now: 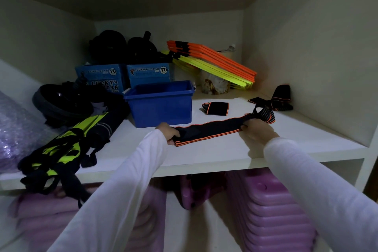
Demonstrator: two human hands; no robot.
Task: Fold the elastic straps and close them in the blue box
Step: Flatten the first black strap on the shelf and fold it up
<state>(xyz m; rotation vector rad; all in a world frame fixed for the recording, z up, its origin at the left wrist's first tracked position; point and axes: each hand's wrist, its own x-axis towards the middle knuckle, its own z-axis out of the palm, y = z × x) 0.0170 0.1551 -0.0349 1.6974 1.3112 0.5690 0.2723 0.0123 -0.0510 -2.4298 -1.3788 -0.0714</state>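
1. The left grip is closed on the near-left end of a black elastic strap with orange edging, fingers curled over the fabric
2. The right grip is closed on the same strap's other end, where a striped grey tail bunches out past the knuckles toward 1 o'clock
3. Between the two grips the strap lies stretched flat on the white shelf, running from 8 o'clock to 2 o'clock
4. Both arms wear white long sleeves that reach in from the bottom of the view
5. At 11 o'clock from the strap, just behind the left grip, stands the blue box, open, with no lid on it
6. A folded strap lies at 12 o'clock, just right of the box and apart from it
7. A loose strap sits at 2 o'clock against the right wall
8. Farther back, orange and yellow flat bars lean in a stack at 12 o'clock, and two blue cartons printed "LUCKY STAR 70" stand behind the box
9. At 9 o'clock black and neon-yellow webbing hangs over the shelf edge
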